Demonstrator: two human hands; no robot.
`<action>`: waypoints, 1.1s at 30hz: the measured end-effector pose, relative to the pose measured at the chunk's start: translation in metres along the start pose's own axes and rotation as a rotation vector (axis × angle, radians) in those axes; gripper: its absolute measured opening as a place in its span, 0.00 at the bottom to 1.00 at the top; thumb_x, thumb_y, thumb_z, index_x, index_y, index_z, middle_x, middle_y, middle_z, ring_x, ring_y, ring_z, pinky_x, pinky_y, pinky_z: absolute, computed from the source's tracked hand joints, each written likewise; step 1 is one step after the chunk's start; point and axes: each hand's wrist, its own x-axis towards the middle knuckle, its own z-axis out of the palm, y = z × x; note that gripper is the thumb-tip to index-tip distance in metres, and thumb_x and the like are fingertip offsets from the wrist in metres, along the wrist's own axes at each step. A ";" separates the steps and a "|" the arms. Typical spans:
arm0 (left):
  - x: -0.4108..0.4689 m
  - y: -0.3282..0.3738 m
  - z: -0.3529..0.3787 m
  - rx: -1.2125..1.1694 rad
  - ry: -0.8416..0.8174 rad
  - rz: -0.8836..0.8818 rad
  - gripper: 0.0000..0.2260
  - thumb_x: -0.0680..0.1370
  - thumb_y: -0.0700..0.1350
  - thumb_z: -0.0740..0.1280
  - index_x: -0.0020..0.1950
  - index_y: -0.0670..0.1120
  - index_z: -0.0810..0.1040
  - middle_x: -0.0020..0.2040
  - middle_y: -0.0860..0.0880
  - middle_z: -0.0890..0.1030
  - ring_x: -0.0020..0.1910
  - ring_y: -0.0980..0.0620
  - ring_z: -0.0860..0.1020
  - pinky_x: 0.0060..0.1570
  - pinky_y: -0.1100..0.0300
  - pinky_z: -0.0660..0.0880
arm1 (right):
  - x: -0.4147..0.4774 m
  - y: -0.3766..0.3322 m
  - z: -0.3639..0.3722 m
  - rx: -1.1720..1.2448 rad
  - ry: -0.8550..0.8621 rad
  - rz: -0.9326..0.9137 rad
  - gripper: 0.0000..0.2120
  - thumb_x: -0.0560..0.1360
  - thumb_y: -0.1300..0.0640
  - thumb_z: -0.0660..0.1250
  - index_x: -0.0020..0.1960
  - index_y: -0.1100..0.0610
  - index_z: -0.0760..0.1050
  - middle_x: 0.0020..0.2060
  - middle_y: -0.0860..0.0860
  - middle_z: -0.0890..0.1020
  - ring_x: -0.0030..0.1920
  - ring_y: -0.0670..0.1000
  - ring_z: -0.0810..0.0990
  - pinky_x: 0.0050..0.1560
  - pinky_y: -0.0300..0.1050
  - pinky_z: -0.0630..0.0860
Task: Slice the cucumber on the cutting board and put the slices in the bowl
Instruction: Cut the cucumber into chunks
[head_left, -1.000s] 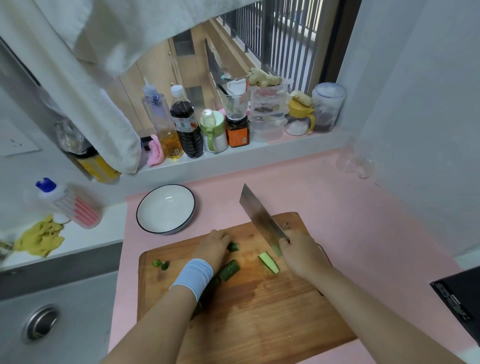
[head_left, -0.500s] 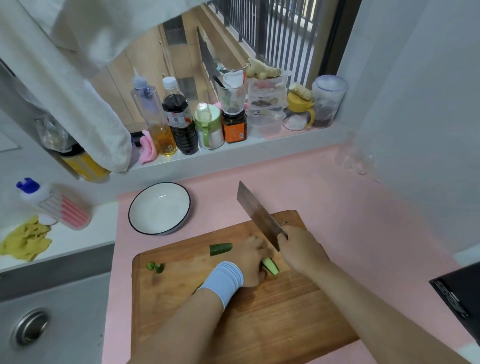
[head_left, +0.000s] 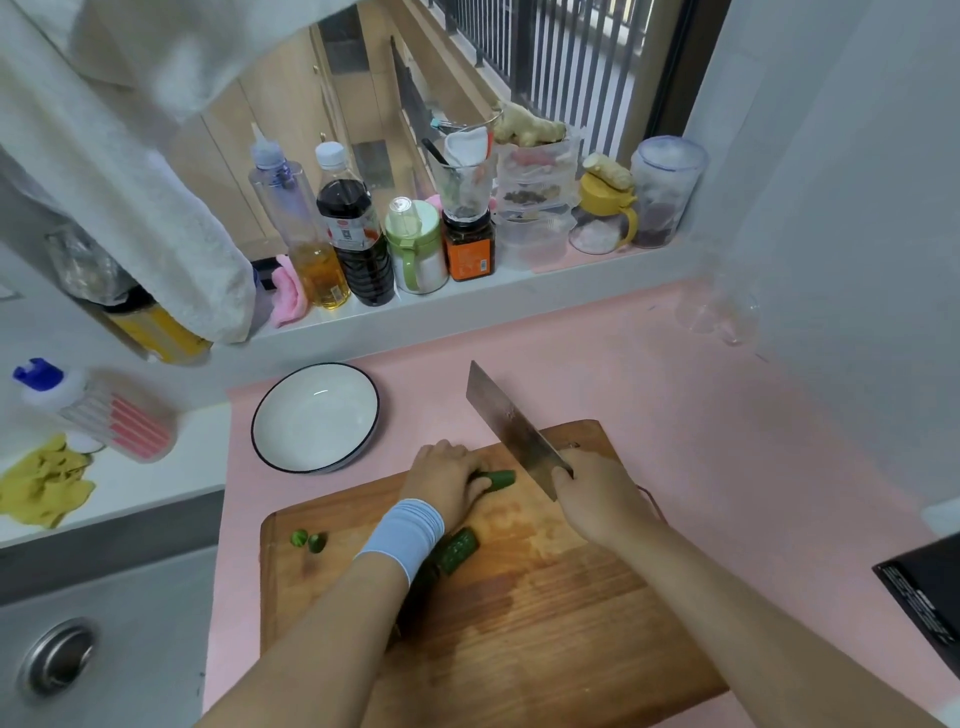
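I see left hand (head_left: 447, 480) curled over short green cucumber piece (head_left: 497, 480) | right hand (head_left: 597, 499) gripping steel cleaver (head_left: 511, 426), handle hidden | longer dark-green cucumber length (head_left: 457, 552) half under pale-blue wristband (head_left: 402, 535)

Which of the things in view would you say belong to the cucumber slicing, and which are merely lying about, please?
Belonging: cutting board; cucumber piece held by the left hand; second cucumber piece; cleaver in the right hand; bowl.
Lying about: dark sauce bottle; oil bottle; ginger; yellow cloth; hanging towel.
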 end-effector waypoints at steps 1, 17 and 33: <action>-0.003 -0.002 0.001 -0.015 0.006 -0.008 0.15 0.81 0.57 0.59 0.64 0.55 0.76 0.56 0.52 0.78 0.57 0.49 0.71 0.59 0.56 0.63 | 0.000 -0.002 0.001 -0.004 0.002 -0.002 0.15 0.83 0.54 0.53 0.41 0.50 0.71 0.35 0.48 0.78 0.35 0.48 0.76 0.31 0.42 0.66; -0.030 -0.028 0.001 -0.070 0.046 -0.144 0.19 0.75 0.56 0.66 0.65 0.54 0.76 0.57 0.53 0.76 0.58 0.49 0.70 0.59 0.55 0.67 | -0.006 -0.025 0.012 -0.075 -0.026 -0.034 0.16 0.83 0.51 0.52 0.39 0.49 0.71 0.32 0.47 0.77 0.32 0.48 0.76 0.31 0.43 0.68; -0.065 0.003 0.010 -0.027 0.280 -0.186 0.15 0.72 0.57 0.59 0.49 0.49 0.78 0.45 0.51 0.76 0.47 0.47 0.74 0.50 0.55 0.63 | -0.039 -0.021 0.015 -0.115 0.098 -0.109 0.19 0.82 0.55 0.57 0.32 0.48 0.66 0.29 0.45 0.73 0.31 0.45 0.72 0.31 0.38 0.65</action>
